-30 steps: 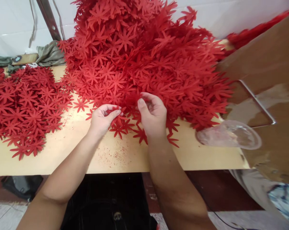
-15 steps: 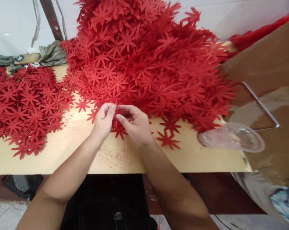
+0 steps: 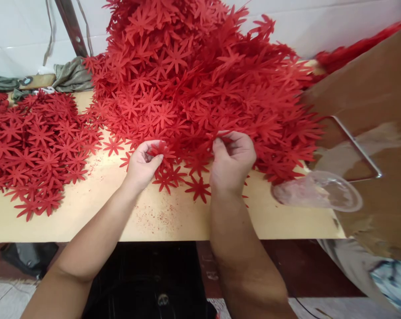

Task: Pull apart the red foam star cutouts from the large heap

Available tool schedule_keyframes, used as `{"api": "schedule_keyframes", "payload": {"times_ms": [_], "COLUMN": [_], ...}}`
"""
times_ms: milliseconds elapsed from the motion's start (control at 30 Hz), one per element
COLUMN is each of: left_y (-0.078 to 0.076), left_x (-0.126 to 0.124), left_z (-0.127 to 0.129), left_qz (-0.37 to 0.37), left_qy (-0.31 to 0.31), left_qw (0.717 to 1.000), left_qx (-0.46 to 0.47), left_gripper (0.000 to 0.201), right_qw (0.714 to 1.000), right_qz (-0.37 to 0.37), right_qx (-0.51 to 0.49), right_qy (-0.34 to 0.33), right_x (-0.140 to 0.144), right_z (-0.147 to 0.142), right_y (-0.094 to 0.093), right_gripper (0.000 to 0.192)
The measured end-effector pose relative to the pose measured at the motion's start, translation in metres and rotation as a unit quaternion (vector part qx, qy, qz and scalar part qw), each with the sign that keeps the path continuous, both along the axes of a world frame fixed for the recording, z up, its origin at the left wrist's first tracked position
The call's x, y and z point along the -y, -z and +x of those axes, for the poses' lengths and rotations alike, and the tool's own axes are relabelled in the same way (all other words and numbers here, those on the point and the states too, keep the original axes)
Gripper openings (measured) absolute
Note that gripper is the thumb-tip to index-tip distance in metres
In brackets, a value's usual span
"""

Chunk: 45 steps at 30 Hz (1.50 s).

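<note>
Pale wooden tabletop [image 3: 87,208] nearest you, dusted with red crumbs. Your left hand [image 3: 141,163] pinches a small stack of red star-shaped foam flowers [image 3: 160,149], thumb and fingers clamped on it. Your right hand [image 3: 232,161] curls shut on flowers at the foot of the big red heap [image 3: 193,79] (a flatter pile [image 3: 34,141] lies far left).

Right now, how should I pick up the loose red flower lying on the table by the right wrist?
Probably pinch one thin petal of the loose red flower from above, on its near side. It lies flat on the table, beside the right hand, so its petal tips give most to grab.
</note>
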<state>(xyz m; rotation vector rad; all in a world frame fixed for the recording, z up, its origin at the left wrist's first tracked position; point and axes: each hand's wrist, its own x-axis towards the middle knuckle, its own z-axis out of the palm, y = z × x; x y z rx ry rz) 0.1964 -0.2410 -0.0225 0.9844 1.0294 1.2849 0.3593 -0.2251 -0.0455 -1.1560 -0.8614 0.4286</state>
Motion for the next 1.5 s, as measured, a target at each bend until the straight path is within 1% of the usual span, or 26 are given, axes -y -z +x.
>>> {"api": "schedule_keyframes", "payload": {"times_ms": [133,267,367,533,667,767,867,967,1000,1033,1100,1167,1233,1300,1367,1433,1500], "left_y": [0.002,0.004,0.005,0.003,0.000,0.000,0.002,0.004,0.004,0.004,0.005,0.005,0.005,0.006,0.007,0.008,0.009], "left_x": [-0.001,-0.001,-0.001,0.000,0.001,0.001,0.000,0.001,0.001,0.001,0.002,0.002,0.003,0.002,0.002,0.000,-0.001], "left_z": [-0.001,-0.002,-0.002,-0.001,0.000,0.000,0.000,0.001,0.001,0.002,0.002,0.002,0.002,0.003,0.003,0.003,0.003], "left_qz": [-0.019,-0.016,-0.018,-0.025,-0.025,-0.027,-0.029,-0.031,-0.032,-0.035,-0.037,-0.033,-0.025,-0.029,-0.039,-0.038,-0.028], "left_qy": [-0.015,-0.014,-0.005,-0.010,0.007,0.005,0.010,0.011,0.006,-0.002,-0.015,-0.019,-0.016,-0.007,0.002,-0.004,-0.014], "left_qw": [1.000,1.000,1.000,1.000,1.000,1.000,0.999,0.999,0.999,0.999,0.999,0.999,1.000,1.000,0.999,0.999,0.999], "left_qx": [0.012,0.014,0.018,0.009,-0.001,0.003,0.012,0.016,0.015,0.015,0.015,0.015,0.007,-0.002,-0.006,-0.015,-0.031], "left_gripper": [0.020,0.016,0.016,0.019,0.023,0.018,0.011,0.013,0.015,0.017,0.021,0.024,0.027,0.028,0.026,0.023,0.018], "right_qw": [1.000,0.999,0.998,0.992,0.993,0.993,0.989,0.979,0.976,0.973,0.962,0.942,0.928,0.929,0.942,0.960,0.978], "right_qz": [-0.014,-0.034,-0.044,-0.064,-0.076,-0.076,-0.056,-0.035,-0.032,-0.032,-0.038,-0.047,-0.056,-0.068,-0.075,-0.071,-0.067], "right_qx": [0.000,0.008,0.044,0.102,0.075,0.074,0.131,0.200,0.213,0.219,0.218,0.230,0.245,0.237,0.207,0.174,0.138], "right_qy": [-0.016,-0.026,-0.024,-0.028,-0.042,-0.044,-0.037,-0.025,-0.036,-0.065,-0.157,-0.240,-0.276,-0.274,-0.253,-0.209,-0.140], "right_x": [-0.001,0.000,-0.001,-0.003,-0.004,-0.002,0.003,0.012,0.015,0.018,0.022,0.024,0.026,0.026,0.024,0.021,0.015], "right_z": [-0.001,-0.003,-0.001,0.002,0.001,0.000,-0.001,-0.005,-0.007,-0.009,-0.016,-0.022,-0.028,-0.031,-0.030,-0.025,-0.016], "right_y": [0.002,0.005,0.011,0.022,0.026,0.023,0.014,0.002,-0.002,-0.005,-0.009,-0.011,-0.011,-0.010,-0.010,-0.008,-0.005], "right_gripper": [0.013,0.018,0.022,0.027,0.022,0.023,0.034,0.042,0.042,0.040,0.033,0.024,0.017,0.014,0.013,0.013,0.014]}}
